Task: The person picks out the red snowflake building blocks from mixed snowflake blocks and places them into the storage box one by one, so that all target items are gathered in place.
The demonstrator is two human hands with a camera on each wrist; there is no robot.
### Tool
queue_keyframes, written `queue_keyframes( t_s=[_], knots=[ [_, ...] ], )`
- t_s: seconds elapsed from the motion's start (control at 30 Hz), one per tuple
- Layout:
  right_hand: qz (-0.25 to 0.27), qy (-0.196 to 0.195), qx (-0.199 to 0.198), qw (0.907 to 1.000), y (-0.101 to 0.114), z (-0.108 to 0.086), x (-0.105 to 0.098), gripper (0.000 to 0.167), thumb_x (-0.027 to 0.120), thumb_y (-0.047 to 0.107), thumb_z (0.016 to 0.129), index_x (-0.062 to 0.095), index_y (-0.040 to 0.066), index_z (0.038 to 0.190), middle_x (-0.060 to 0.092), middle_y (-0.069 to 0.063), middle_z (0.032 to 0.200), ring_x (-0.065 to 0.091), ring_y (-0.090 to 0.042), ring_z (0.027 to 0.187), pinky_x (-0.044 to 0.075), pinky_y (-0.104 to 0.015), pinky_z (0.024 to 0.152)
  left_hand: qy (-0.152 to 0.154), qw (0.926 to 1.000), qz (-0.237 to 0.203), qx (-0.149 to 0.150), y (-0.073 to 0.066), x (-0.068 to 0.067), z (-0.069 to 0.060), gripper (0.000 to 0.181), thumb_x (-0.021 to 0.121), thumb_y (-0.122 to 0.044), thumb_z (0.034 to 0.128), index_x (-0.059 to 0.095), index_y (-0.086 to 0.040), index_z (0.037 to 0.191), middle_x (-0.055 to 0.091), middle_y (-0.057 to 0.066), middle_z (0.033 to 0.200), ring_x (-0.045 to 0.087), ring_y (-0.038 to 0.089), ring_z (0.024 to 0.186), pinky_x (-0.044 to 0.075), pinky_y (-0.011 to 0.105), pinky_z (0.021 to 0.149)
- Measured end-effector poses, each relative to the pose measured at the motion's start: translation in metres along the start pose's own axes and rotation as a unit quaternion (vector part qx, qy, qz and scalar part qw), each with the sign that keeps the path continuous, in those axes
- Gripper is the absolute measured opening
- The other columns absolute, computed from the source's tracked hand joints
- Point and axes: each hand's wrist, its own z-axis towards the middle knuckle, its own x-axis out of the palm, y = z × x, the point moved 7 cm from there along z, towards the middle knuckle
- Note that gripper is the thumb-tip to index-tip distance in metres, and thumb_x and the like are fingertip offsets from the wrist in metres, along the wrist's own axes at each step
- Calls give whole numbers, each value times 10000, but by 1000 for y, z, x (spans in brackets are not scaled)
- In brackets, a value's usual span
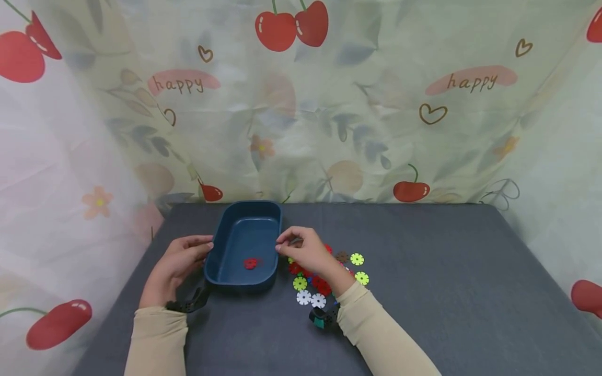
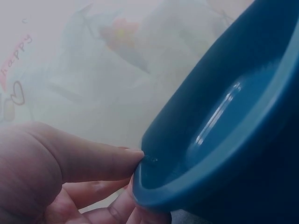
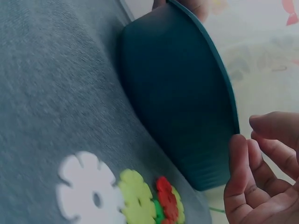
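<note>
A dark blue rectangular plastic tray (image 1: 242,282) with rounded corners stands left of centre. My left hand (image 1: 181,261) holds its left rim; in the left wrist view the thumb (image 2: 103,161) is at the rim with fingers below it on the outside. Inside the tray lies a red flower-shaped disc (image 1: 251,263). My right hand (image 1: 310,253) is at the tray's right rim, fingers bent loosely. The right wrist view shows its thumb and fingers (image 3: 238,158) apart, nothing between them, one fingertip close to the rim; contact is unclear.
Beneath and beside my right forearm lies a pile of notched flower discs in several colours, among them white (image 1: 303,297), yellow-green (image 1: 357,259), red (image 1: 322,286) and brown (image 1: 342,257). A dark grey cloth covers the table (image 1: 423,271). Printed curtains (image 1: 348,104) hang behind and at both sides.
</note>
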Motion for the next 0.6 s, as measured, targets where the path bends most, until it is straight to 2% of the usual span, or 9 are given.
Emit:
queue_keyframes(
  t_s=[0.1,0.27,0.43,0.6],
  knots=[
    [-137,-68,-45,9999,-1,-1,-9,188,730,154,1010,742,37,1156,710,-89,1033,700,-456,1009,606,-421,854,35,10000,-41,16,0,1,0,539,584,-264,1108,488,32,1548,540,269,1534,683,110,1088,590,358,1036],
    [-422,-223,-92,9988,-3,-3,-31,209,715,160,1019,735,31,1182,721,-83,1079,701,-383,1012,591,-369,833,21,10000,-33,77,-1,-1,0,558,602,-282,1100,492,38,1543,554,276,1522,693,122,1093,597,370,1028],
    [-561,-288,-66,9980,-12,-5,-54,223,711,156,1025,730,36,1211,719,-120,1103,704,-391,1030,601,-418,864,81,9998,-82,140,0,1,1,556,595,-268,1102,481,36,1553,548,269,1525,689,109,1103,605,308,983],
    [-730,-372,44,9966,-26,-8,-76,291,716,133,1018,708,-19,1266,720,-151,1152,706,-276,994,603,-410,864,111,9998,-78,146,2,0,0,566,592,-278,1103,472,32,1561,540,264,1534,684,102,1106,604,295,978]
  ],
)
